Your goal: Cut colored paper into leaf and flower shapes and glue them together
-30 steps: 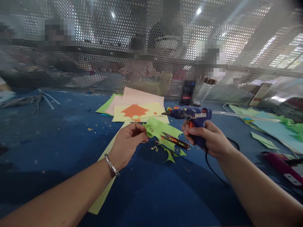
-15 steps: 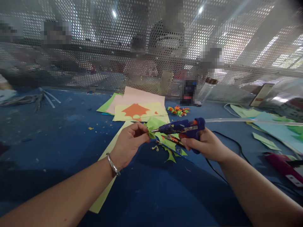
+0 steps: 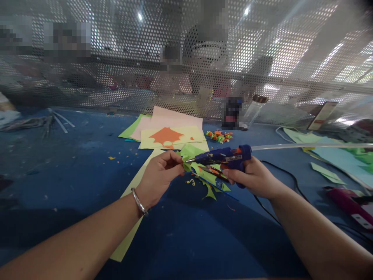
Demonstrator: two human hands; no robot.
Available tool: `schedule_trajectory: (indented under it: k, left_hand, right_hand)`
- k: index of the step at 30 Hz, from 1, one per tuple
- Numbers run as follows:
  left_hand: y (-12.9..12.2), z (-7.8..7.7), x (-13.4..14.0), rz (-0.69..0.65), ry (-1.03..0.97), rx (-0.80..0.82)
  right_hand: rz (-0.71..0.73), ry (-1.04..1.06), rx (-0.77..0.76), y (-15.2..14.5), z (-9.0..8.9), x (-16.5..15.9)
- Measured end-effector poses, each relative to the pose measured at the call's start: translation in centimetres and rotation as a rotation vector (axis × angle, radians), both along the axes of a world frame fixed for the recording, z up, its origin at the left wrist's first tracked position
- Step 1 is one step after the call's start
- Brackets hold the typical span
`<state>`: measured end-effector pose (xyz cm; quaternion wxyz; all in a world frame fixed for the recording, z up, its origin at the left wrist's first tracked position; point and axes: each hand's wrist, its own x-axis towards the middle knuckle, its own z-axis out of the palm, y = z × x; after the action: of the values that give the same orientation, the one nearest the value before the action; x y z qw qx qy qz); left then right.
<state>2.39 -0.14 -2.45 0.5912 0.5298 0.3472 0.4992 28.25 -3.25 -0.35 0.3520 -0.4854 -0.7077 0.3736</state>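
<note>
My left hand (image 3: 163, 171) pinches a small green paper piece (image 3: 186, 165) between thumb and fingers. In my right hand (image 3: 256, 177) is a blue hot glue gun (image 3: 221, 156), gripped by its handle. Its metal nozzle points left and meets the green paper, or lies just in front of it. A clear glue stick (image 3: 285, 147) runs out from the back of the gun to the right. Below the gun lie green paper scraps (image 3: 210, 191), a pair of scissors (image 3: 217, 172) and a thin blue stick (image 3: 227, 191), partly covered by the gun and hand.
Behind the hands are coloured paper sheets (image 3: 177, 116) with an orange cut-out (image 3: 166, 136). Small orange and green paper pieces (image 3: 220, 136) sit right of them. A glass jar (image 3: 254, 112) leans by the perforated screen (image 3: 122, 77). A magenta power strip (image 3: 349, 206) and black cord (image 3: 288, 173) lie at right.
Both hands hold nearly the same pose. The glue gun and my right hand have shifted very slightly left; the nozzle stays at the green paper.
</note>
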Motion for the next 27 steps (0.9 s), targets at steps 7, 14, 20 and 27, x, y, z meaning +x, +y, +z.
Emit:
schedule_trajectory:
  k: [7,14,20,27]
  left_hand:
    - [0.01,-0.3,0.04,-0.004,0.011,0.025]
    - [0.05,-0.19,0.08,-0.002,0.022,0.025]
    - [0.08,-0.06,0.13,0.004,0.017,0.02]
    - [0.14,-0.23,0.05,0.005,0.031,0.016]
  right_hand:
    - [0.014,-0.014,0.038,-0.04,0.37,-0.13]
    - [0.013,-0.085,0.075,-0.01,0.74,-0.14]
    - [-0.021,-0.13,0.068,0.12,0.09,0.36]
    - [-0.013,-0.107,0.066,0.05,0.43,0.14]
